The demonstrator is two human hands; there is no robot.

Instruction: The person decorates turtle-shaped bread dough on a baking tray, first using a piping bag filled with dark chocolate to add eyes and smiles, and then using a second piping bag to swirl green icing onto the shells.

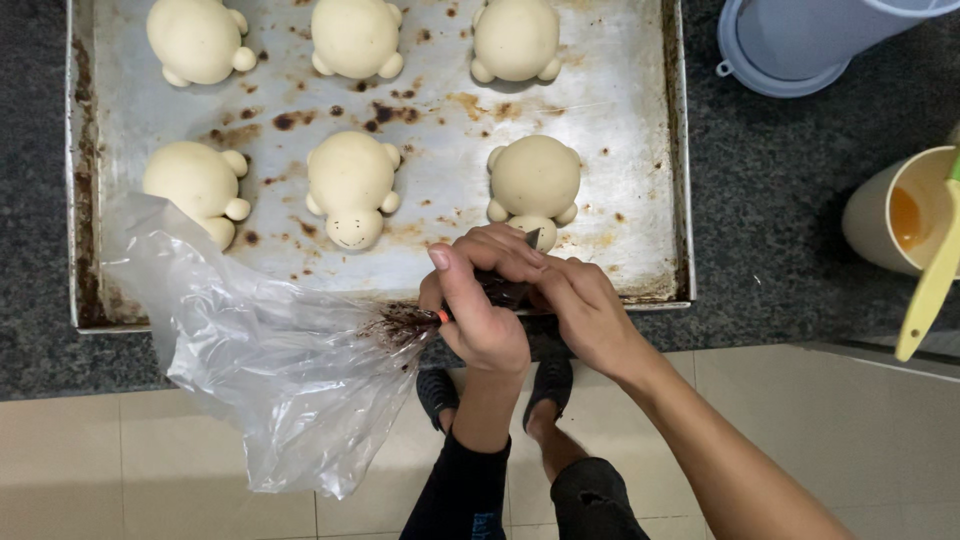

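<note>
Just beyond the fingertips, on a stained metal baking tray point(640, 150), lay six pale dough figures shaped like small turtles, three in the far row and three in the near row. The near-right dough turtle point(535, 185) sat closest, its head almost under the knuckles; the near-middle dough turtle point(350, 185) already bore a drawn face, and the near-left dough turtle point(200, 185) lay partly behind loose plastic.

Both hands met at the tray's near edge. The left hand point(480, 300) was curled tight around the dark-filled front of one clear piping bag point(280, 380), thumb raised, fingers pressed together around it. The right hand point(585, 310) closed in from the other side, its fingers bunched against the bag's tip, which poked out just above them beside the near-right turtle's head. The bag's empty tail ballooned away to the left of the fingers, smeared brown near the grip.

Well to the right of the fingers stood one cream cup point(895, 215) with orange liquid and a yellow-green brush handle point(930, 280) leaning out of it. Beyond that sat one grey lidded container point(800, 45). Below the wrists, two feet in dark sandals point(550, 385) showed on the tiled floor.
</note>
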